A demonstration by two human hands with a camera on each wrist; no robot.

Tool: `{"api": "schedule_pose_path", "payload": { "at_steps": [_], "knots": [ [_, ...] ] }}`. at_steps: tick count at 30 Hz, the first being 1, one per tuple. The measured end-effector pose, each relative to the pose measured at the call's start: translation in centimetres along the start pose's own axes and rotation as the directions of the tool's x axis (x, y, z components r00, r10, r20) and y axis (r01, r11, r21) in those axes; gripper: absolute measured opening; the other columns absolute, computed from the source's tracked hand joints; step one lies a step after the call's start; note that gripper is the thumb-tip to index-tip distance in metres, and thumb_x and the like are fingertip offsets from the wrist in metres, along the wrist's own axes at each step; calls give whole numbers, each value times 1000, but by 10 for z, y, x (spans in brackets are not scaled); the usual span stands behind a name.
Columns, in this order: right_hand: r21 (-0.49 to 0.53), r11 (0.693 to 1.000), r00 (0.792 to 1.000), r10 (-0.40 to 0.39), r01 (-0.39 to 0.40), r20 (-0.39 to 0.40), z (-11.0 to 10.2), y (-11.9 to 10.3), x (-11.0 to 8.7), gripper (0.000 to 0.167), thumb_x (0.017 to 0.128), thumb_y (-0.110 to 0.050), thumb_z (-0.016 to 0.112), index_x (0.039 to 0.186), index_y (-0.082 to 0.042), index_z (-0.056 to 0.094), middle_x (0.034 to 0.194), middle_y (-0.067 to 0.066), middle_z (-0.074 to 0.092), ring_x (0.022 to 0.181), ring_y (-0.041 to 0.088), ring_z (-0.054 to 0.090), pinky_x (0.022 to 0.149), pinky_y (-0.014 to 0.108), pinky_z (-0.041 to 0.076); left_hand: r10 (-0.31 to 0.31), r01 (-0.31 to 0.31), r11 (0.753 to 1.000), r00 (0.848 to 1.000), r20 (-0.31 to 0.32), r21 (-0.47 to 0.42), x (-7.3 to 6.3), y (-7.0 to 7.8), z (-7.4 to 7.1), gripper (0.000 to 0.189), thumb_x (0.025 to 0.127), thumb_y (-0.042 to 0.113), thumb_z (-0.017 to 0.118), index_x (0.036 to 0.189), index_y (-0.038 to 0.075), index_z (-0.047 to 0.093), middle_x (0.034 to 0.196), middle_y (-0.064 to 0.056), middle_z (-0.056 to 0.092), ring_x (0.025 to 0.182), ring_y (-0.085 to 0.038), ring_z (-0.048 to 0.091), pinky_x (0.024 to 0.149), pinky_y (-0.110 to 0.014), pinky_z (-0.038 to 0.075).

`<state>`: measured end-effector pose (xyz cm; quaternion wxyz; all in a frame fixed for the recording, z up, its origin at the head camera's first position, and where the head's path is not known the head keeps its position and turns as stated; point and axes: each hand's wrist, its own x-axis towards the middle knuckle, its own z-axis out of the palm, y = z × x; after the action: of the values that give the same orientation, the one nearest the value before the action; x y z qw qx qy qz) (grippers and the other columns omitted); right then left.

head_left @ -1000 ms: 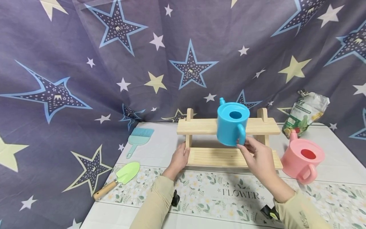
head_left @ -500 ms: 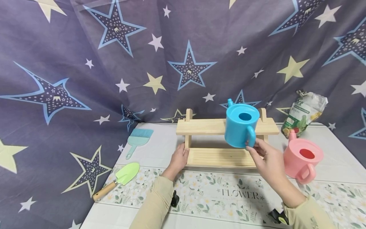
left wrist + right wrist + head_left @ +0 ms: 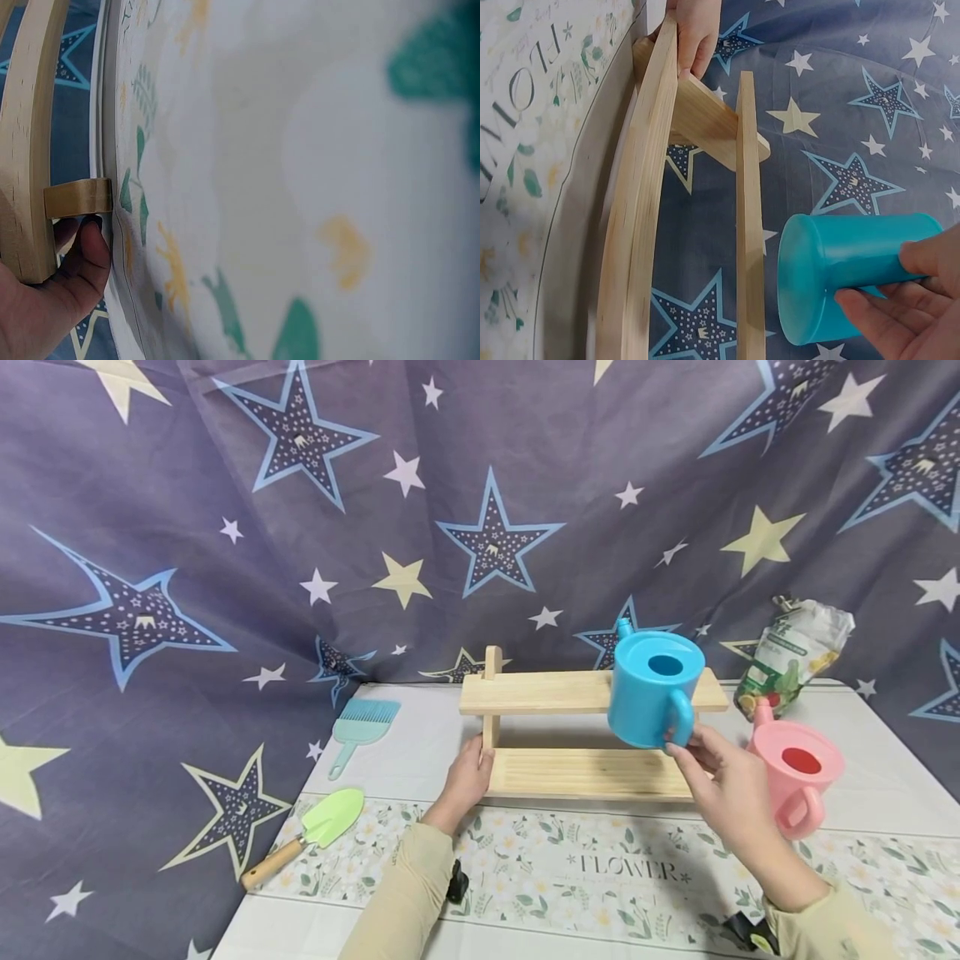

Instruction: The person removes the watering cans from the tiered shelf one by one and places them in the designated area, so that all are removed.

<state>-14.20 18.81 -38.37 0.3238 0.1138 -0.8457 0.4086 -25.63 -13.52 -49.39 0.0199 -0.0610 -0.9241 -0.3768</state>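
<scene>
head view: the blue watering can (image 3: 647, 702) has shifted rightward, now held aloft near the right end of the two-tier wooden shelf (image 3: 543, 693), so still unsupported by it; the right hand (image 3: 731, 785) pinches its handle, the left hand (image 3: 462, 781) grips the shelf's lower left end

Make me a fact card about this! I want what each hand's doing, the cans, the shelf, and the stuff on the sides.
Right hand: pinches the blue can by its handle
Left hand: grips the left end of the shelf
Blue can: held up, in front of the shelf's right part in the head view
Pink can: upright, right of the shelf
Shelf: wooden, two boards
Left side: teal brush; green trowel, nearer the person
Right side: bag, behind the pink can
</scene>
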Motion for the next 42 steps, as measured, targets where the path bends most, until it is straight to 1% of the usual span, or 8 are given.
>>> {"api": "schedule_pose_path", "payload": {
  "at_steps": [2,3,5,8,10,18,29,42],
  "knots": [
    [2,1000,1000,0,0,1,-3,1,-1,26,83,5,74,108,7,66,99,22,71,85,35,70,78,0,42,1,-1,1000,1000,0,-3,1,-1,0,47,105,23,42,146,0,38,139,-18,47,131,-35,45,111,-49,34],
    [6,1000,1000,3,-3,1,-5,1,-1,26,83,5,74,108,7,67,99,22,71,85,31,71,78,1,42,1,-1,1000,1000,-1,-7,1,-1,0,47,105,23,42,146,0,38,139,-18,47,131,-35,45,112,-49,34],
    [9,1000,1000,4,-4,-2,-8,3,-1,26,82,6,74,108,7,67,100,23,71,87,13,71,78,1,42,3,-3,1000,1000,-1,-10,1,-1,0,47,105,23,42,146,0,38,139,-18,47,132,-35,45,112,-49,34],
    [12,1000,1000,7,-7,-17,-13,4,-1,29,81,8,75,108,8,67,100,24,70,89,-15,58,77,1,42,7,-7,1000,1000,-1,-10,1,-1,0,47,105,23,41,146,0,38,139,-18,47,132,-35,44,112,-49,34],
    [10,1000,1000,6,-6,-29,-16,5,-2,31,79,9,76,108,9,66,100,26,70,89,-25,50,76,0,42,10,-10,1000,1000,-2,-9,2,0,-1,47,105,23,42,146,0,38,140,-18,47,132,-35,44,112,-49,34],
    [-36,999,997,-1,-2,-75,-26,11,-4,32,76,13,76,107,11,66,96,29,69,89,-29,47,75,-2,40,19,-19,1000,1000,-5,-4,1,1,-1,47,105,23,42,145,0,39,137,-19,49,130,-36,46,111,-49,35],
    [-73,997,995,25,-32,-92,-41,20,-8,29,79,11,74,107,10,67,91,28,69,86,-29,46,74,-4,38,1,-1,1000,1000,5,-4,1,1,-2,47,105,23,41,146,0,38,139,-18,47,131,-35,45,112,-49,34],
    [-107,990,989,77,-91,-123,-54,26,-13,25,84,5,72,108,11,66,96,31,68,86,-31,43,74,-5,38,-12,13,1000,1000,16,-13,1,1,-1,47,105,24,41,147,2,38,138,-18,47,130,-35,46,111,-49,35]
  ]
}}
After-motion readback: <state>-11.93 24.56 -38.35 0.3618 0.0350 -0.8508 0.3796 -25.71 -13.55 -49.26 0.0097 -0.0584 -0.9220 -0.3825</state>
